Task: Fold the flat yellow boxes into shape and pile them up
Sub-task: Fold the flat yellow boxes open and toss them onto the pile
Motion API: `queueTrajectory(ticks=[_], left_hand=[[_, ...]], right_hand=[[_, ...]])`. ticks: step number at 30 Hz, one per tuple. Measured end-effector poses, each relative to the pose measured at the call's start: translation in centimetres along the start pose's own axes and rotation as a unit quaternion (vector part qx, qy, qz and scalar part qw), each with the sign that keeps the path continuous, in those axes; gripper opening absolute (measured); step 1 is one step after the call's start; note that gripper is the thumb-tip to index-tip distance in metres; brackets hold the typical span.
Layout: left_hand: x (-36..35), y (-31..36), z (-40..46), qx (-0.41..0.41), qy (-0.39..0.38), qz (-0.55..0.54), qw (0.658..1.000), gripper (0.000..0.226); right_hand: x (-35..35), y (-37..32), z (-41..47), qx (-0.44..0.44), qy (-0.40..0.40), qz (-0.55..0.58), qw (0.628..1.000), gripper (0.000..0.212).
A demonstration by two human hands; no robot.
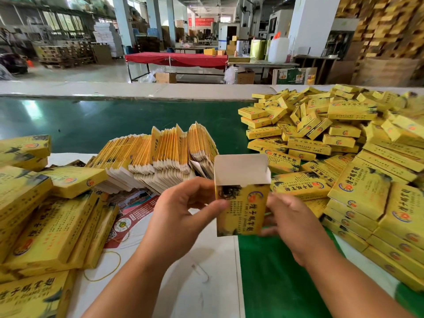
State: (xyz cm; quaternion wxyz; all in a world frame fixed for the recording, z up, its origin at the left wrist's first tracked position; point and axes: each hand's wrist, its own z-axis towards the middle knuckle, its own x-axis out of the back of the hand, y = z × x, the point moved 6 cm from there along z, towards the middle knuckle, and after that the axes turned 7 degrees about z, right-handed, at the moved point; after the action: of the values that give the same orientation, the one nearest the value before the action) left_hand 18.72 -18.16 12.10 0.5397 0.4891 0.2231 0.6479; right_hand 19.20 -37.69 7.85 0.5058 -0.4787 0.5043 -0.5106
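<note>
I hold one yellow box (243,207) upright in front of me, opened into shape, its white top flap standing up and open. My left hand (181,214) grips its left edge, thumb on the printed front. My right hand (291,223) holds the right side and the bottom, fingers curled behind it. Behind the box stands a row of flat yellow boxes (160,152) packed on edge. A large heap of folded yellow boxes (332,138) covers the right side of the table.
Bigger yellow boxes (46,226) lie piled at the left. A printed red leaflet (133,212) and a yellow rubber band (107,267) lie on the white sheet (195,283). The green table surface (114,120) stretches behind; a factory floor with a red table (176,59) lies beyond.
</note>
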Motion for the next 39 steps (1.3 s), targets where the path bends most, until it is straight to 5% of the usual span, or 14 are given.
queueTrajectory(ticks=[4, 8, 12, 17, 39], left_hand=[[-0.5, -1.8, 0.1, 0.083, -0.027, 0.008, 0.996, 0.027], [-1.4, -2.6, 0.0, 0.111, -0.062, 0.060, 0.990, 0.015], [-0.7, -1.7, -0.1, 0.054, 0.028, 0.035, 0.998, 0.043], [-0.7, -0.9, -0.3, -0.019, 0.062, -0.002, 0.998, 0.035], [-0.2, -0.9, 0.1, -0.078, 0.032, 0.072, 0.994, 0.032]], right_hand=[[0.7, -1.9, -0.1, 0.139, -0.026, 0.046, 0.989, 0.018], [0.1, -2.0, -0.5, 0.194, -0.037, -0.071, 0.978, 0.027], [-0.3, -1.9, -0.5, 0.182, -0.050, -0.061, 0.980, 0.030], [-0.6, -2.9, -1.4, 0.245, -0.041, -0.072, 0.966, 0.039], [-0.8, -3.2, -1.3, 0.302, -0.056, -0.202, 0.930, 0.008]])
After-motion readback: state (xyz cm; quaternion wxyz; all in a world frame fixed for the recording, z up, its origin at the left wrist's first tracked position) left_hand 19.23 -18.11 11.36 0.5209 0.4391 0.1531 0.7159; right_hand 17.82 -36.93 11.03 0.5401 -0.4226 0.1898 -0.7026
